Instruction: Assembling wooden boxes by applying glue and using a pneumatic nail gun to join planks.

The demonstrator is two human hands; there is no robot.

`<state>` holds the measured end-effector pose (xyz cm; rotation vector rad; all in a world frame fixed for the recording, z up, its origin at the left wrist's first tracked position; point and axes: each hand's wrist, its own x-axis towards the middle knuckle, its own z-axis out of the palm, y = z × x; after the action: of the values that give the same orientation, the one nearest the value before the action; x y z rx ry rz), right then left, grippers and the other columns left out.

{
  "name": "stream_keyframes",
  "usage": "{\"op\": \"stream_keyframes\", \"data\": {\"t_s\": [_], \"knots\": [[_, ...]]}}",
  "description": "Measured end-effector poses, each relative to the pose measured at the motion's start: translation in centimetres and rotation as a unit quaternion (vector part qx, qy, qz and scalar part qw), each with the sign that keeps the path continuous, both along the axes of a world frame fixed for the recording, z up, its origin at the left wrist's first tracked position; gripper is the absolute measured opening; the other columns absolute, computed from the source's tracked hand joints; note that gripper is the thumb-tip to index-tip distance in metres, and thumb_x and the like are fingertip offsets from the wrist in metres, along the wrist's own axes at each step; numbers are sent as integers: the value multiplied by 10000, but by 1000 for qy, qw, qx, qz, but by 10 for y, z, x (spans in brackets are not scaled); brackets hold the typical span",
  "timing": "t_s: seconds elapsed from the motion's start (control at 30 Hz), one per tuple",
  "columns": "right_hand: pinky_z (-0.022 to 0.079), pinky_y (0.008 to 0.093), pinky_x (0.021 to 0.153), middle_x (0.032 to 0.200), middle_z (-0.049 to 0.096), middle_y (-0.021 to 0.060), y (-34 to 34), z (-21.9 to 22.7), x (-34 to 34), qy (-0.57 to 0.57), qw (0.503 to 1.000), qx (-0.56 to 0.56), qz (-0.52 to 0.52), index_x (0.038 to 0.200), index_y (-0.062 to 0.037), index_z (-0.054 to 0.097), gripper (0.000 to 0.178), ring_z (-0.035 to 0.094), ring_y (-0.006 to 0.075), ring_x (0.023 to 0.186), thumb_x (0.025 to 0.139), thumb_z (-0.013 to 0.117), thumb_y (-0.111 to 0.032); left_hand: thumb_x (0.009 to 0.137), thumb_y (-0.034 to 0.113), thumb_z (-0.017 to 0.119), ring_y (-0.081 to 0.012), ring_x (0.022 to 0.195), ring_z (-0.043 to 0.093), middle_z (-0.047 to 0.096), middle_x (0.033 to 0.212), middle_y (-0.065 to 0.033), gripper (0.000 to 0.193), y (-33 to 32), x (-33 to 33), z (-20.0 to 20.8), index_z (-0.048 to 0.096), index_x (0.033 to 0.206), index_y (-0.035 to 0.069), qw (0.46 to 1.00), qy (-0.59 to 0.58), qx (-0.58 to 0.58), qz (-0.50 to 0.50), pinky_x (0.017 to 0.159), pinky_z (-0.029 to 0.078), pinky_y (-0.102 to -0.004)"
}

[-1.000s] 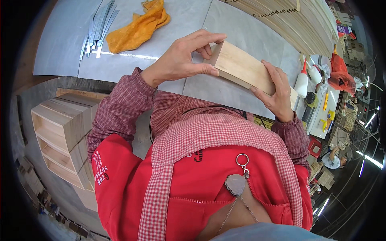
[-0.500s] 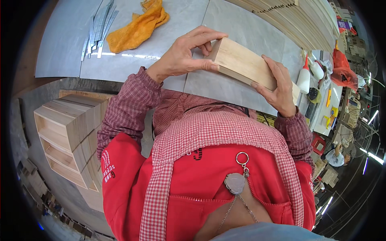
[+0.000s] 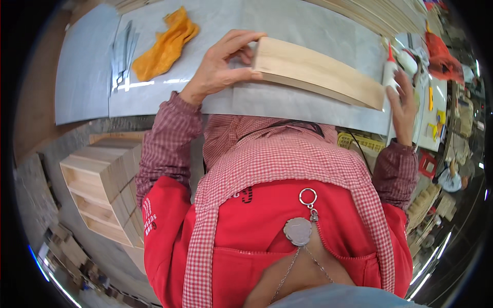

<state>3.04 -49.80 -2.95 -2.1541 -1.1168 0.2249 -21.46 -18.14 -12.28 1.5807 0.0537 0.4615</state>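
Note:
A long, pale wooden block (image 3: 316, 72), slightly curved in this view, spans the space between my hands over the grey tabletop. My left hand (image 3: 226, 64) is closed on its left end, fingers at the far edge and thumb at the near corner. Off the right end is my right hand (image 3: 403, 105), its fingers apart and a little blurred; it seems not to grip the block. Just beyond that hand stands a white glue bottle (image 3: 390, 72) with a red nozzle, partly covered by the fingers.
An orange cloth (image 3: 165, 46) and thin metal strips (image 3: 123, 54) lie on the left of the grey table (image 3: 179, 97). Stacked wooden boards (image 3: 370, 15) line the far side. Wooden boxes (image 3: 100, 182) stand on the floor at left. A yellow crate (image 3: 362, 142) sits under the table edge.
My right hand has come off the block and moved right, toward the glue bottle. The left hand keeps its end of the block, now farther left in view. The whole view has shifted slightly.

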Motion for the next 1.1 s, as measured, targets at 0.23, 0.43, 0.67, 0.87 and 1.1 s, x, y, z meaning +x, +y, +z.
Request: {"op": "stream_keyframes", "data": {"t_s": [0.23, 0.43, 0.67, 0.87, 1.1], "knots": [[475, 420, 874, 1150, 565, 247, -184, -71, 60, -138, 898, -264, -325, 1255, 27, 475, 584, 570, 369, 1053, 720, 629, -148, 634, 150, 760, -245, 1103, 495, 473, 1255, -87, 719, 7, 7, 0, 504, 1300, 56, 990, 80, 115, 25, 935, 417, -317], [470, 441, 647, 837, 621, 185, -124, -99, 73, -231, 810, -332, -424, 1178, -9, 447, 488, 589, 368, 711, 718, 552, -132, 668, 412, 743, -278, 1168, 452, 444, 1294, -113, 835, 8, -4, -5, 434, 1341, 25, 981, 138, 120, 59, 996, 367, -388], [471, 421, 711, 965, 591, 189, -164, -104, 79, -378, 769, -240, -456, 1255, -29, 426, 584, 567, 349, 822, 707, 580, -158, 679, 403, 745, -273, 1161, 444, 439, 1277, -110, 818, 3, -6, -1, 436, 1330, 16, 989, 121, 77, 42, 1018, 324, -379], [481, 448, 718, 971, 604, 199, -155, -108, 113, -179, 787, -304, -506, 1228, -34, 432, 543, 595, 379, 848, 727, 585, -175, 681, 398, 749, -269, 1159, 440, 435, 1269, -104, 812, 6, -5, 0, 438, 1325, 13, 990, 113, 77, 39, 1015, 319, -368], [484, 472, 733, 943, 630, 210, -159, -71, 126, -12, 802, -305, -514, 1148, -32, 481, 452, 613, 407, 878, 741, 585, -198, 678, 396, 753, -266, 1156, 440, 435, 1260, -103, 815, 1, 0, 0, 437, 1323, 11, 992, 101, 71, 34, 1013, 317, -363]]}}
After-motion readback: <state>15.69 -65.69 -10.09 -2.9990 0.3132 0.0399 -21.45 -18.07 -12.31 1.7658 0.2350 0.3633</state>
